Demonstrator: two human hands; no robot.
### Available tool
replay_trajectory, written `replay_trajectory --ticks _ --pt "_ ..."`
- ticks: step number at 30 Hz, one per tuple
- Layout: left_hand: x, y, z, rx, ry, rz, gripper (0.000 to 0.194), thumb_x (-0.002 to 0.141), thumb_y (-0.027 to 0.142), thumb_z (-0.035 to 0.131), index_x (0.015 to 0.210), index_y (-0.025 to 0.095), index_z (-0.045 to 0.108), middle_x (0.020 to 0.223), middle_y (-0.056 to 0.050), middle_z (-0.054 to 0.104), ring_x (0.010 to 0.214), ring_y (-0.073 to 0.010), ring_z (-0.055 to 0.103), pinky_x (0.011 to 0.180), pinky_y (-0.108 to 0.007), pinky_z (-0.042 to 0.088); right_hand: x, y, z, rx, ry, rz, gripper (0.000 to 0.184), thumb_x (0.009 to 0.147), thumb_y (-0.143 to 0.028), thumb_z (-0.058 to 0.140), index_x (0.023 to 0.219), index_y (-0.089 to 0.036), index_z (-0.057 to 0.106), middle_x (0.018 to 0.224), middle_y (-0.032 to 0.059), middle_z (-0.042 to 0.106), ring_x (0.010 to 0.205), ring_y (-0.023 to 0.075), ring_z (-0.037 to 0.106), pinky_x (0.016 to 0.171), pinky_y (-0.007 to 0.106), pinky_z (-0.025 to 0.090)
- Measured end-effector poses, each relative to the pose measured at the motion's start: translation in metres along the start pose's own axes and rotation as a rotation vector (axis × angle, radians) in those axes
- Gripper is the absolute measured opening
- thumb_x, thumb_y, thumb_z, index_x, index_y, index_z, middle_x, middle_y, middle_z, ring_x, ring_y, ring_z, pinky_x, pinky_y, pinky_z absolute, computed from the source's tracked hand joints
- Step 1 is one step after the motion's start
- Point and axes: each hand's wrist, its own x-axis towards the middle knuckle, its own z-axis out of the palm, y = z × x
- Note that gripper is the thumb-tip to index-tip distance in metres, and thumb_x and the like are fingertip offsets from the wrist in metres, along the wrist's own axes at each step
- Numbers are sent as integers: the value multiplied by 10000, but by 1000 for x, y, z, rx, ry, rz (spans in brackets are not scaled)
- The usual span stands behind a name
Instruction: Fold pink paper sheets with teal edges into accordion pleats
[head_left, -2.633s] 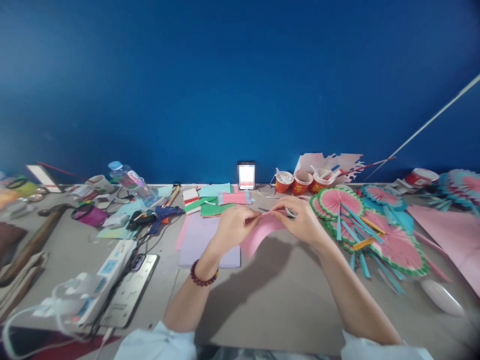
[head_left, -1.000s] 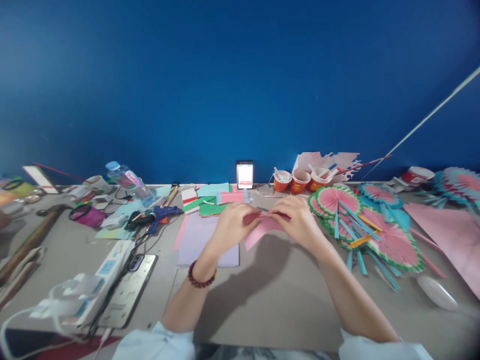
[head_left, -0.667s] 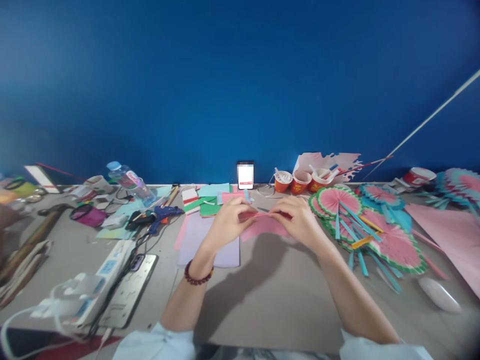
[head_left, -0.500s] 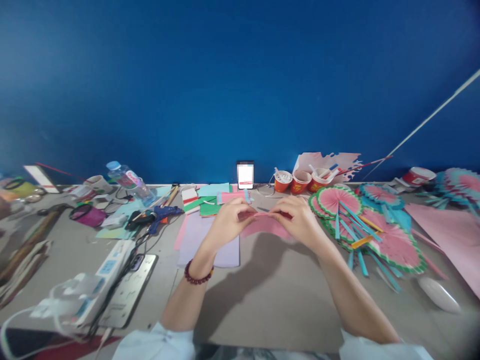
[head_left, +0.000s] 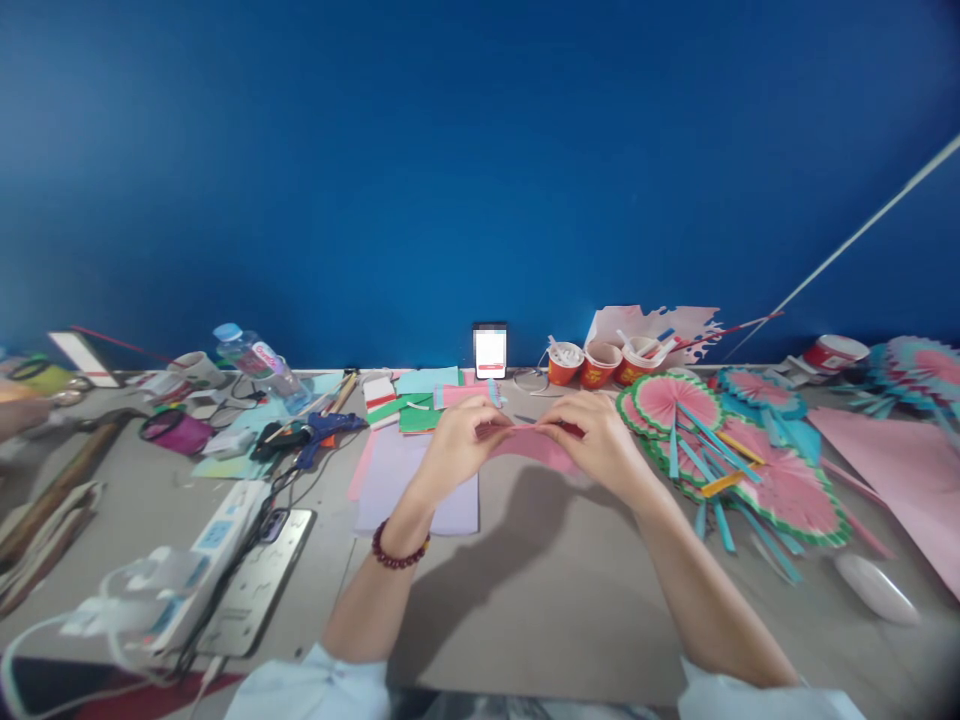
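A sheet of pink paper [head_left: 534, 448] is held out in front of me, its far edge pinched from both sides. My left hand [head_left: 474, 437] is closed on the left part of that edge, thumb and fingers together. On the right part, my right hand [head_left: 586, 432] is closed in the same kind of pinch. Between the hands the paper bows, and its near side hangs toward the grey table. Beyond the paper lies a thin dark object, partly hidden. Lilac paper [head_left: 417, 490] lies under and beside my left wrist.
A lit phone [head_left: 490, 352] stands against the blue wall. Red paper cups [head_left: 601, 366] hold small tools. To the right lie watermelon-coloured paper fans [head_left: 795, 490] and a white mouse [head_left: 876, 588]. At left are a glue gun [head_left: 326, 430], a bottle [head_left: 262, 365], a power strip [head_left: 217, 550] and another phone [head_left: 259, 585].
Both hands stay in nearly the same place, still pinching the pink paper, whose bow has shifted slightly. At the far left edge, another person's blurred hand has moved.
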Motion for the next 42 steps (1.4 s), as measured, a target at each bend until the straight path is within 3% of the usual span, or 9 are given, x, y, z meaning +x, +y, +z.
replay_trajectory --ticks 6,10,14,16,21,32,42 --pt "-2 0 4 36 -16 18 180 854 303 598 762 191 705 729 -25 626 674 -138 571 594 -250 420 -3 -5 4 -101 -22 -46 118 860 -297 597 853 -232 695 857 39 710 836 207 594 783 357 355" --pt "-2 3 7 36 -67 36 185 857 303 595 768 193 715 720 -32 623 688 -144 572 616 -255 422 -3 -7 8 -40 -64 -66 119 844 -309 619 803 -230 698 770 36 701 779 202 579 739 343 365" --pt "0 6 4 12 -123 17 171 859 287 588 785 200 716 743 -37 654 718 -156 593 636 -262 445 -1 -4 7 91 -93 6 142 840 -265 619 731 -211 690 692 27 670 692 174 573 674 301 393" --pt "0 6 2 -42 -131 -4 136 846 283 604 895 208 706 852 -45 692 797 -171 623 714 -282 482 -1 -1 5 143 -105 72 129 835 -238 614 736 -203 688 707 25 665 672 163 574 647 283 408" --pt "0 3 -5 -211 -119 -83 302 816 297 638 1101 195 630 969 -56 709 909 -185 656 847 -311 512 -1 5 2 215 -137 177 104 810 -189 608 733 -192 678 747 21 673 678 154 589 632 264 429" --pt "2 -5 -4 -268 -85 -151 219 800 330 648 967 193 690 918 -62 734 876 -198 680 826 -334 540 -1 5 3 230 -137 175 136 810 -256 607 709 -185 663 706 26 670 646 155 582 594 264 436" --pt "4 -4 -2 -266 -26 -174 132 776 249 657 878 191 717 924 -51 739 894 -201 678 824 -335 543 0 3 4 228 -132 174 175 823 -299 596 703 -186 653 700 27 667 636 154 574 591 267 428"
